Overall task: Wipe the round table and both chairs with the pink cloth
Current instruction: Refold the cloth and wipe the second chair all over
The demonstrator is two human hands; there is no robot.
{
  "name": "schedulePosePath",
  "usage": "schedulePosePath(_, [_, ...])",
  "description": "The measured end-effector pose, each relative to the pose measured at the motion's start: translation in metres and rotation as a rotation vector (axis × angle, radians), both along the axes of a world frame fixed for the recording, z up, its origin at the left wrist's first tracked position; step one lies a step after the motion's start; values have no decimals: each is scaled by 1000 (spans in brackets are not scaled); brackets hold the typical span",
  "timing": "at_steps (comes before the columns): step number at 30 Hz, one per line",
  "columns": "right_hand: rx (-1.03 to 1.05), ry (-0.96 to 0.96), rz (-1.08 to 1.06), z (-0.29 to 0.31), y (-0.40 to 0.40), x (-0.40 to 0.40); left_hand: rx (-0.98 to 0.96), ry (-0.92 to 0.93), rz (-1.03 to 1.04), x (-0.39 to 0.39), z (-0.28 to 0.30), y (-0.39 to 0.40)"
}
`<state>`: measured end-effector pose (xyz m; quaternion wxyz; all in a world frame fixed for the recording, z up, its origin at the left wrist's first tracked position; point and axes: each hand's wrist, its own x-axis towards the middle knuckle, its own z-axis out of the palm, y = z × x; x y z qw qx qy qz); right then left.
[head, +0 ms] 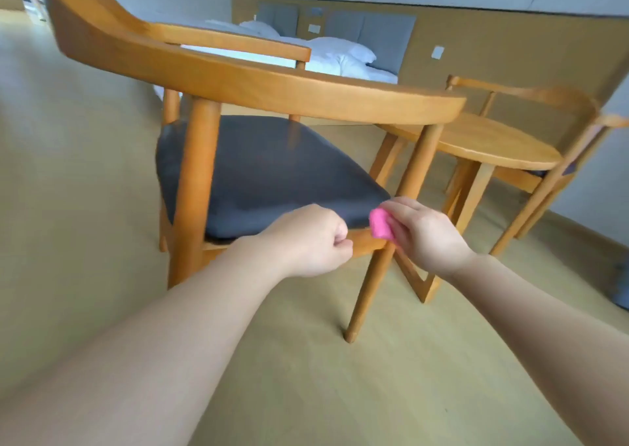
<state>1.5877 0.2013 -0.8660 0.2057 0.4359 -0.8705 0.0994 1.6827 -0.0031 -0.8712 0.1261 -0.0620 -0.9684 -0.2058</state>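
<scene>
Head view: pink cloth, bunched in the right hand's curled fingers, touches the near chair's wooden seat rail. At nine o'clock, the left hand grips that rail. Round table and second chair stand at two o'clock.

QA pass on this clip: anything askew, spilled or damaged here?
Nothing stands out. The near chair, round table and far chair look intact, no spills visible. The right hand holds the pink cloth at the seat rail; the left hand grips that rail.

A white-sheeted bed stands against a headboard.
</scene>
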Motion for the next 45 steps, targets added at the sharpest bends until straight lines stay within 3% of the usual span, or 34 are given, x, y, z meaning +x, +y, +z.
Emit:
schedulePosePath(5, [-277,-354,-225,17,89,-28,132,-86,-247,-82,7,97])
schedulePosePath(10, [-592,-660,-312,99,148,-43,233,2,-360,-143,81,175])
schedulePosePath(16, [-675,-845,-262,278,149,-73,331,-37,-341,-187,263,178])
schedulePosePath(20, [-708,-844,-238,415,128,-96,263,-119,-323,-213,413,158])
schedulePosePath(23, [-700,-879,-209,521,113,-110,368,-163,-274,-222,514,141])
schedulePosePath(26, [-660,-966,-189,606,92,-118,396,-222,-263,-223,587,116])
schedulePosePath(28, [-527,-912,-177,643,71,-123,391,-268,-267,-223,617,91])
schedulePosePath(33, [-287,-768,-208,684,0,-131,373,-284,-313,-228,652,-3])
schedulePosePath(39, [-319,-652,-413,683,-91,-118,382,-269,-444,-241,662,-112])
schedulePosePath(45, [-372,-686,-558,679,-140,-113,430,-281,-487,-259,654,-162])
